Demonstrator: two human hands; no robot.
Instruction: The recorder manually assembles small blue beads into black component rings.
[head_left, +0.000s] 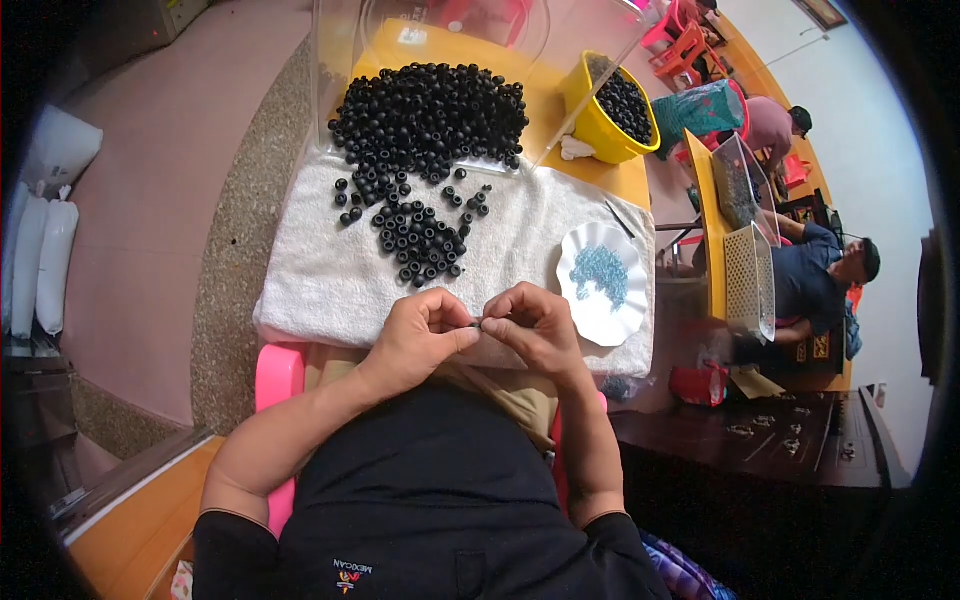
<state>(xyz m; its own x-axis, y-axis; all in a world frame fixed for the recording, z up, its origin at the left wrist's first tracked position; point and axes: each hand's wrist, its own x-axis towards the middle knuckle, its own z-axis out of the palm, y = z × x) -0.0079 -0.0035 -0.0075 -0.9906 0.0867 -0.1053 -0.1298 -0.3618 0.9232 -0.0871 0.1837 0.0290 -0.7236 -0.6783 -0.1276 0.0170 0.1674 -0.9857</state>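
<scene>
Nearest the camera, wears a black cloth shirt [420,500], between the edges of a bright pink plastic chair [280,385]. Pinches a small dark piece [476,324] between the fingertips of left hand [425,335] and right hand [530,325], both narrowed and nearly meeting over the near edge of a white terry towel [520,225]; too covered to tell its exact form. Seems busy with a single piece, with plenty left: a loose cluster of round, holed black beads [425,240] just beyond the hands, then a large heap [430,110] reaching into a clear plastic bin [590,35]. Cannot tell finished beads from untouched ones. To the right, on the towel, a white scalloped plate [612,328] holding tiny pale-blue bits [600,277], just beside a slim dark tool [620,218]. Farther off, on the orange-yellow wooden counter [630,180], a yellow plastic tub [600,128] of black pieces, possibly awkward to reach from the heap past the bin's side wall.
</scene>
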